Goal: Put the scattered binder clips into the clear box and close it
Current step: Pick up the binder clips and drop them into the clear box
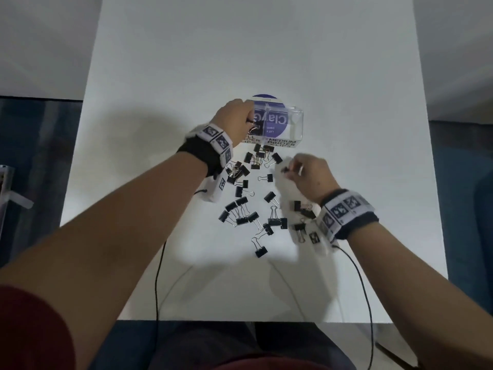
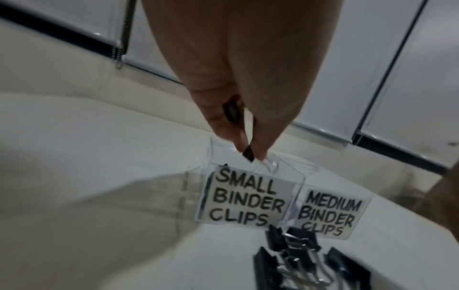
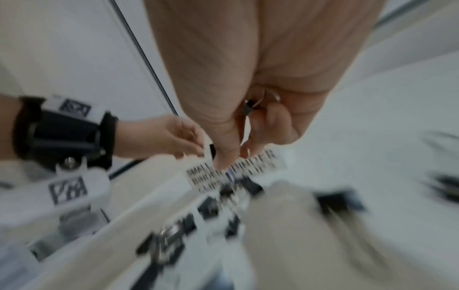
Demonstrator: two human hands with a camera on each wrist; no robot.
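The clear box [image 1: 293, 121] stands mid-table, with front labels SMALL BINDER CLIPS [image 2: 243, 200] and MEDIUM BINDER CLIPS [image 2: 330, 213]. My left hand [image 1: 250, 124] is at the rim of the left, small compartment. Its fingertips [image 2: 218, 119] pinch black binder clips [image 2: 232, 114]. My right hand [image 1: 289, 169] hovers in front of the box to the right, blurred, and pinches a small black clip [image 3: 249, 109] with a wire handle. Several black binder clips [image 1: 241, 201] lie scattered on the white table [image 1: 346, 62] between my hands and toward me. I cannot tell how the lid stands.
A round purple printed sticker [image 1: 269, 121] shows through the box. Black cables [image 1: 157, 276] run from both wristbands over the near table edge. A pile of clips [image 2: 293, 253] lies right in front of the box. A metal object [image 1: 5, 188] sits off the table's left side.
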